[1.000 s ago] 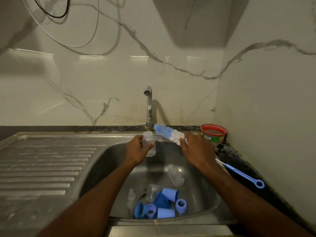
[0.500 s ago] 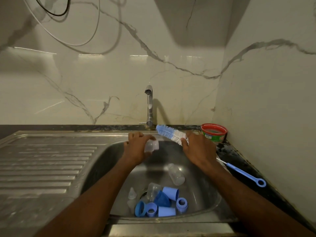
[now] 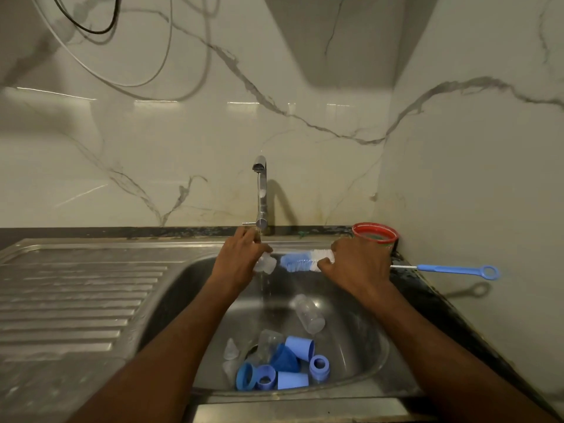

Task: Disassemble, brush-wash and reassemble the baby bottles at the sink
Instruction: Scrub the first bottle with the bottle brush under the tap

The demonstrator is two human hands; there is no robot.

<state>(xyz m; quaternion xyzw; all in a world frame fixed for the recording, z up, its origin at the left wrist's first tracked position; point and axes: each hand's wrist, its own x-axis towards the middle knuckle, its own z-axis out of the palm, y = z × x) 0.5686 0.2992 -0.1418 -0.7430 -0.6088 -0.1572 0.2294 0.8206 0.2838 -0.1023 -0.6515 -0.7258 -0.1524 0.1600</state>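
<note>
Steel sink [image 3: 171, 303], with ribbed drainboard at left; basin held loose parts: a clear bottle [image 3: 308, 312] lying on its side, blue caps and rings [image 3: 285, 369] heaped near the drain, clear teats [image 3: 230, 349] beside them. Tap [image 3: 260, 190] ran a thin stream. Bottle brush [image 3: 302, 261], blue-and-white bristles, lay level; the right hand [image 3: 358, 264] gripped it behind the bristles, fingers curled round the stem, blue handle jutting right. Left hand [image 3: 239, 257] clasped a small clear bottle [image 3: 265, 264], mouth facing the bristle tip, just apart. Red-rimmed tub [image 3: 375, 235] stood in the corner.
</note>
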